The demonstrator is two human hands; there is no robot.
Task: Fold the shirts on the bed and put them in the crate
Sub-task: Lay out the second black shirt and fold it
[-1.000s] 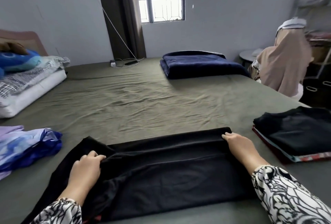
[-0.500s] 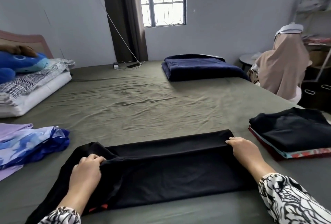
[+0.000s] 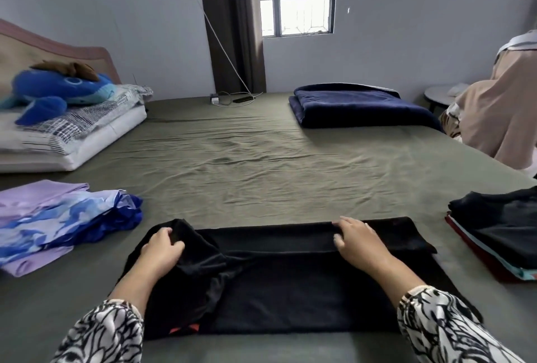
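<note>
Black shirt (image 3: 290, 281): lies flat on the bed (image 3: 261, 165) at the near edge, partly folded, its far edge doubled over into a long band.
Left hand (image 3: 161, 249): at the shirt's left end; fingers (image 3: 171, 242) curled round a bunched, raised fold of the black cloth, gripping it.
Right hand (image 3: 356, 242): on the folded far band, right of centre; fingertips curled over the band's far edge, thumb against its near side, pinching the cloth. The band runs on past the hand to the right.
Folded pile (image 3: 499, 232): dark shirt on top, coloured edges below, at the bed's right side, apart from the black shirt.
Purple and blue clothes (image 3: 58, 217): left side of the bed.
Navy blanket (image 3: 357, 105): folded, far side.
</note>
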